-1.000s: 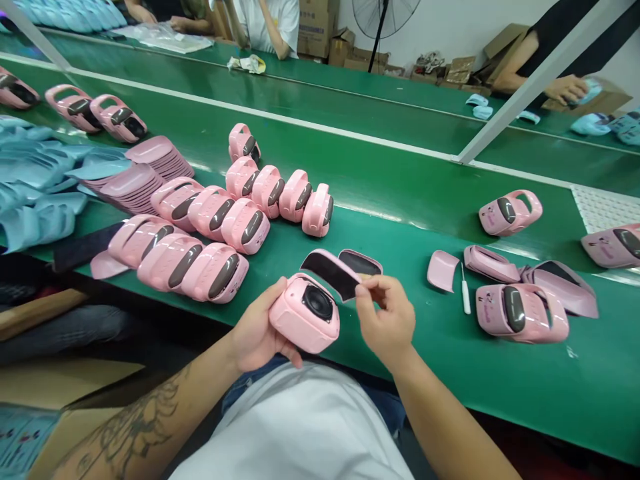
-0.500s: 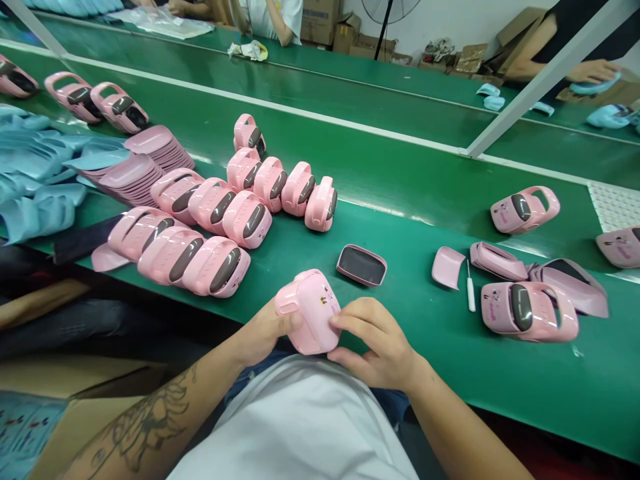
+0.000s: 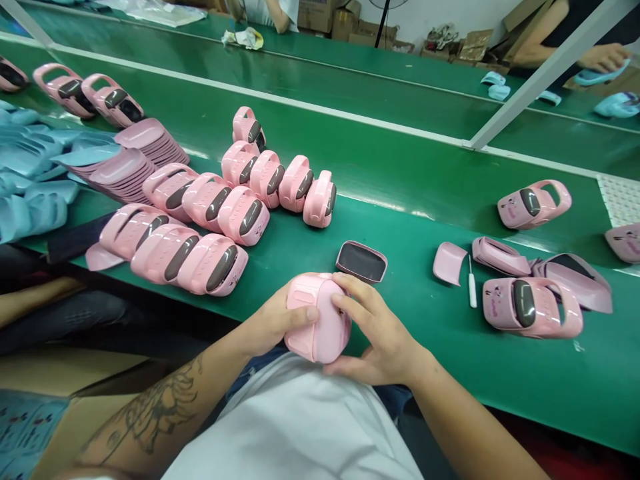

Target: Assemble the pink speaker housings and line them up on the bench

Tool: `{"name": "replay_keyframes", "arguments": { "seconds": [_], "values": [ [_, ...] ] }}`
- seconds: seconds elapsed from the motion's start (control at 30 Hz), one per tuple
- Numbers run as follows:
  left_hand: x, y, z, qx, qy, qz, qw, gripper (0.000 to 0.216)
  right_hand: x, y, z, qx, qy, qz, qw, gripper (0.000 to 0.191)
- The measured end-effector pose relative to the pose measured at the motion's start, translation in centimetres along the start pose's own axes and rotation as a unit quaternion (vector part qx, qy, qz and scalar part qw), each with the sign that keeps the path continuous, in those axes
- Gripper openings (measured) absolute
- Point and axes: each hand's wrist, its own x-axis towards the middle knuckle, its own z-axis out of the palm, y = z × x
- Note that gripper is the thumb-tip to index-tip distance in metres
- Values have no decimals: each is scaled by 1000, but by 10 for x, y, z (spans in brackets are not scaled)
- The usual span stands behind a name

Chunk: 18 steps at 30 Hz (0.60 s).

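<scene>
Both my hands grip one pink speaker housing (image 3: pixel 320 320) just above the near edge of the green bench (image 3: pixel 400 187). My left hand (image 3: pixel 273 320) wraps its left side with the thumb on top. My right hand (image 3: pixel 377 333) clasps the right side, fingers curled over its top and thumb under it. A dark cover piece with a pink rim (image 3: pixel 361 261) lies on the bench just beyond the housing.
Several finished pink speakers (image 3: pixel 210 220) stand in rows at the left, beside stacked pink panels (image 3: pixel 130 167) and blue parts (image 3: pixel 30 180). At the right lie more pink speakers (image 3: pixel 533 308), a loose pink panel (image 3: pixel 449 263) and a small white tool (image 3: pixel 472 292). Other people work beyond the far belt.
A second ago my right hand held a dark cover strip over the open speaker face. The housing has since been turned over and both hands now clasp it, closer to my body.
</scene>
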Motion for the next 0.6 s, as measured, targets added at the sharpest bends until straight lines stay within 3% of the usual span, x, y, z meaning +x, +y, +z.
{"name": "replay_keyframes", "arguments": {
  "seconds": [0.13, 0.4, 0.6],
  "values": [
    [0, 1, 2, 22, 6, 3, 1000, 59, -2, -3, 3, -7, -5, 7, 1000, 101],
    [1, 9, 10, 38, -20, -3, 999, 63, -2, -10, 5, 16, -12, 14, 1000, 101],
    [-6, 6, 11, 49, -1, -9, 999, 64, -5, -21, 4, 13, -28, 29, 999, 103]
  ]
}}
